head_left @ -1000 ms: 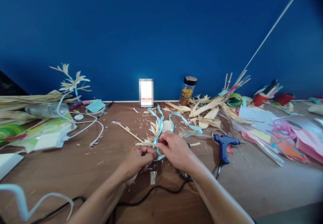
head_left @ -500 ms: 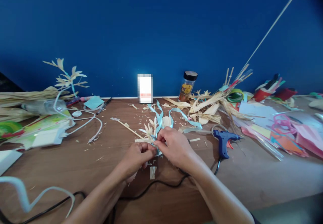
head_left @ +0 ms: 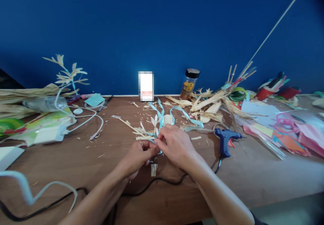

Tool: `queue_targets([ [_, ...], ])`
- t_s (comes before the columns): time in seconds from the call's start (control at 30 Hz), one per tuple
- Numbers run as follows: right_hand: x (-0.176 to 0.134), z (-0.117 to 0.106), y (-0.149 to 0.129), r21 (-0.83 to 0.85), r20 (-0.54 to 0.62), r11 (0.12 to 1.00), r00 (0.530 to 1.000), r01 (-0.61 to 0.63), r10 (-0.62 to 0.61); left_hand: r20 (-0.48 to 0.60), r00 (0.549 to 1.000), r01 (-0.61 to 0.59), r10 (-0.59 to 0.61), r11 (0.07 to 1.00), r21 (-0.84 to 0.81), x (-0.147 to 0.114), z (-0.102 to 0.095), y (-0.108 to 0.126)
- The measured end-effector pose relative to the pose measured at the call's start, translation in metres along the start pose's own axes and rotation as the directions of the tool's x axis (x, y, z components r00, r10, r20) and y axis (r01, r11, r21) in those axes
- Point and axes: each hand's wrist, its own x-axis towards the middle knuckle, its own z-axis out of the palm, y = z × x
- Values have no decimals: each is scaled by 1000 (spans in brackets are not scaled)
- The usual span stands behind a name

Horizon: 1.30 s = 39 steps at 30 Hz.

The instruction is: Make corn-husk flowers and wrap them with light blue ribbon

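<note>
My left hand (head_left: 139, 154) and my right hand (head_left: 177, 143) meet at the middle of the table, thumbs and forefingers closed in a pinch. Between them is a flower of pale dried husk (head_left: 153, 125), its petals pointing away from me. The left fingers grip its base, mostly hidden behind them. A light blue ribbon (head_left: 161, 117) runs from the right fingertips toward the back and curls over the table. Close by on the left lies a thin stick (head_left: 129, 126), and a small strip of husk (head_left: 154, 170) lies nearer to me.
A blue glue gun (head_left: 224, 140) lies to the right, its black cord passing in front of my hands. Behind are a jar (head_left: 189, 83), dried husks (head_left: 210, 106) and a blurred-out upright rectangle (head_left: 146, 85). A white charger (head_left: 50, 134) with cable and a finished husk-flower stem (head_left: 72, 74) are leftward.
My fingertips have drawn slightly closer together around the flower's base, and less of the ribbon shows below them. The view has tilted a little; the other things lie as before.
</note>
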Motion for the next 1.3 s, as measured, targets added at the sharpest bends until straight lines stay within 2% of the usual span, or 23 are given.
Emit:
queue_targets([
  [0.13, 0, 0, -1, 0, -14, 1000, 1000, 6, -6, 11, 1000, -14, 13, 999, 30, 0, 0, 0],
  [0.27, 0, 1, 1, 96, -41, 995, 999, 5, -1, -13, 1000, -28, 28, 1000, -11, 0, -1, -1],
  [0.43, 0, -1, 11, 280, -90, 956, 989, -86, 115, -34, 999, 3, -6, 997, -81, -2, -7, 0],
  [0.5, 0, -1, 15, 342, -43, 932, 989, -118, 140, -34, 999, 12, -16, 992, -122, -2, -10, 3],
  [0.57, 1, -1, 18, 425, 57, 898, 994, -113, 98, -55, 998, -2, -6, 989, -149, -3, -12, 5],
  [0.67, 3, 0, 17, 571, 112, 816, 993, -84, 23, -93, 996, -22, 6, 986, -167, -5, -12, 8],
  [0.8, 2, 4, 14, 735, 116, 663, 990, -142, 83, -79, 997, -9, -6, 981, -193, -5, -9, 7],
  [0.97, 1, 11, 14, 891, 283, 347, 956, -293, 82, -46, 999, -6, -2, 987, -163, -4, -9, 4],
  [1.03, 1, 12, 15, 908, 325, 248, 941, -338, 93, -38, 999, -19, 14, 988, -151, -4, -10, 3],
  [1.17, 2, 13, 13, 911, 356, 177, 927, -373, 119, -29, 999, -26, 24, 995, -94, -3, -11, 3],
  [1.3, 2, 11, 10, 904, 344, 216, 928, -369, 144, -36, 999, -16, 13, 997, -81, -3, -10, 3],
])
